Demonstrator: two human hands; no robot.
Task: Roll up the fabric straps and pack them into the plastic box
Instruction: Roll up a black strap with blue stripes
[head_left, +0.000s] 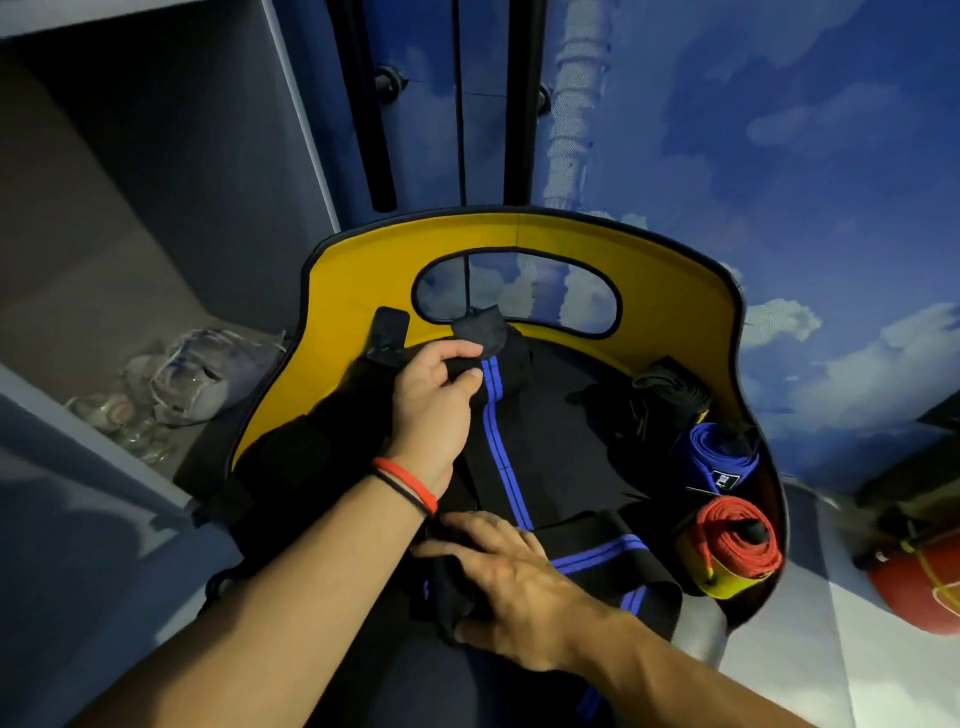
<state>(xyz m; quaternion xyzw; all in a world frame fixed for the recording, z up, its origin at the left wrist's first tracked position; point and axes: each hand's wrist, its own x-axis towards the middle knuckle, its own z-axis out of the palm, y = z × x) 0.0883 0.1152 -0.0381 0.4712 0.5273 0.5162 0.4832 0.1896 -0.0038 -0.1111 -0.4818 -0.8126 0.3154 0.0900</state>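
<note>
A long black strap with blue stripes (498, 441) lies across the black seat of a yellow chair (358, 280). My left hand (431, 405), with red and black bands on its wrist, pinches the strap's far end near the chair back. My right hand (514, 577) lies flat on the near part of the strap, fingers spread, pressing a bunched black fold. Rolled straps rest at the seat's right edge: a blue roll (722, 454), a red and yellow roll (732, 545) and a black bundle (660, 400). No plastic box is in view.
A clear plastic bag with small items (187, 379) lies on the grey shelf at left. A red ball-like object (919, 587) sits on the floor at right. A wall painted with blue sky stands behind the chair.
</note>
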